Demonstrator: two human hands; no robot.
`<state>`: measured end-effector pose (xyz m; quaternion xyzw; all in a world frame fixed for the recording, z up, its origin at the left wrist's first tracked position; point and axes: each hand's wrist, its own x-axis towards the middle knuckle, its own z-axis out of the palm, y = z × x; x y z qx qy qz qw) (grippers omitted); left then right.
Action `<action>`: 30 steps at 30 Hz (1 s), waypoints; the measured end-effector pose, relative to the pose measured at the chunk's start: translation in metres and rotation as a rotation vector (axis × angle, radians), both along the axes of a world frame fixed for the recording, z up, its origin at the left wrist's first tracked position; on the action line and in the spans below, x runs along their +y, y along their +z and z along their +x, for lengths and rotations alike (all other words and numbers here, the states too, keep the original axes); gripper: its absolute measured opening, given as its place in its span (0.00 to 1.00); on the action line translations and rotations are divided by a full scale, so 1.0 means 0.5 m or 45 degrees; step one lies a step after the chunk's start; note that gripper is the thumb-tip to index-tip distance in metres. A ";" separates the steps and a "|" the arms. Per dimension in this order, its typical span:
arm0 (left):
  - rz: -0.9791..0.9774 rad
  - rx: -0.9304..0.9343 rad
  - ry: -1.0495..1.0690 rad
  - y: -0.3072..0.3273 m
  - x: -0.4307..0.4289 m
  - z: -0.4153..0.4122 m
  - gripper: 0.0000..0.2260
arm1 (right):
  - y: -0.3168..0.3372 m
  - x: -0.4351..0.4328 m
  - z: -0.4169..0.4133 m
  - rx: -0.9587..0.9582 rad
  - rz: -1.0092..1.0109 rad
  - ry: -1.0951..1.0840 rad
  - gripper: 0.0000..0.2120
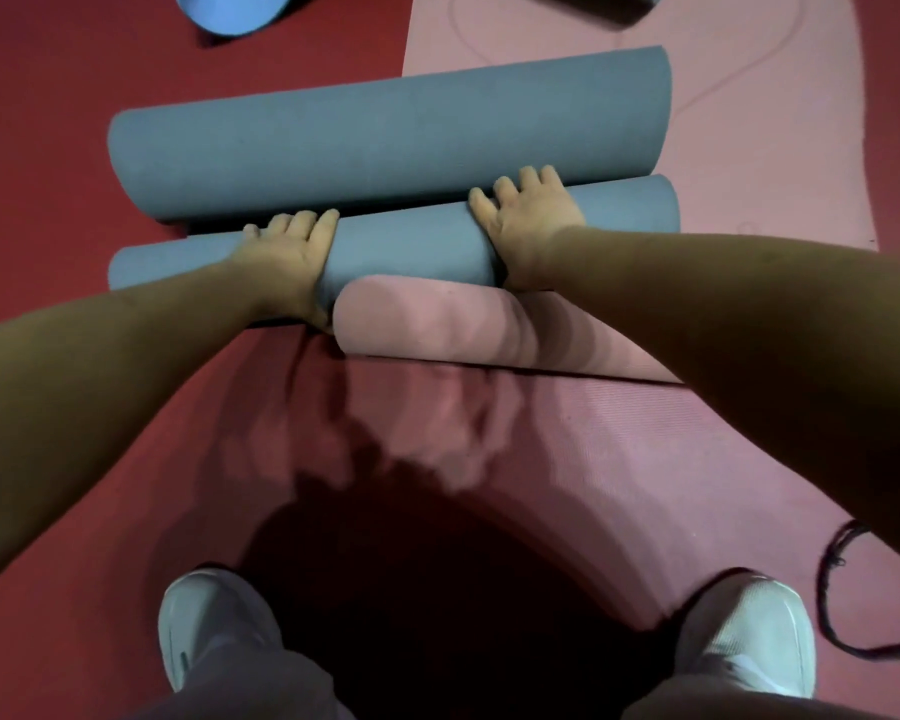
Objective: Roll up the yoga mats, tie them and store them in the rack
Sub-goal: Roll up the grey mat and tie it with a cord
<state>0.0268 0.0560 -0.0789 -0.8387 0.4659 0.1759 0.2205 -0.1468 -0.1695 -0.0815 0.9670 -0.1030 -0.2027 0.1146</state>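
Note:
A grey yoga mat (385, 148) lies across the red floor, its near end wound into a grey roll (406, 246). My left hand (287, 257) presses on the roll's left part, fingers spread over its top. My right hand (528, 220) presses on the roll's right part the same way. Just in front of the grey roll lies a pink rolled mat (437, 319), touching it. A flat pink mat (645, 459) stretches beneath and runs on behind the grey one.
A blue rolled mat (230, 13) sits at the top left, and a dark roll (604, 5) at the top right. A black cord (837, 589) loops on the floor beside my right shoe (749, 631). My left shoe (209, 621) stands on red floor (74, 70).

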 end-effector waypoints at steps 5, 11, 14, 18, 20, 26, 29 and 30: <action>0.104 0.001 -0.040 0.030 -0.030 0.011 0.51 | 0.017 -0.021 0.004 0.046 0.185 0.032 0.42; 0.205 0.309 -0.132 0.029 0.005 -0.042 0.46 | 0.055 -0.010 -0.004 0.420 0.364 0.032 0.52; 0.192 0.296 -0.096 0.022 0.002 -0.040 0.48 | 0.061 -0.003 0.000 0.479 0.435 -0.098 0.49; 0.190 0.140 -0.125 0.010 0.017 -0.031 0.59 | 0.046 0.003 -0.025 0.402 0.411 -0.182 0.55; 0.148 0.141 -0.125 0.013 0.026 -0.023 0.63 | 0.035 -0.009 -0.042 0.361 0.417 -0.241 0.59; 0.066 0.426 0.087 0.047 -0.012 -0.014 0.58 | 0.041 -0.043 -0.042 0.120 0.597 -0.386 0.51; -0.137 0.417 0.209 0.065 -0.016 0.030 0.38 | 0.038 -0.060 -0.026 -0.128 0.579 -0.492 0.35; -0.185 0.367 0.223 0.063 -0.016 0.040 0.30 | 0.035 -0.059 -0.017 -0.178 0.551 -0.526 0.30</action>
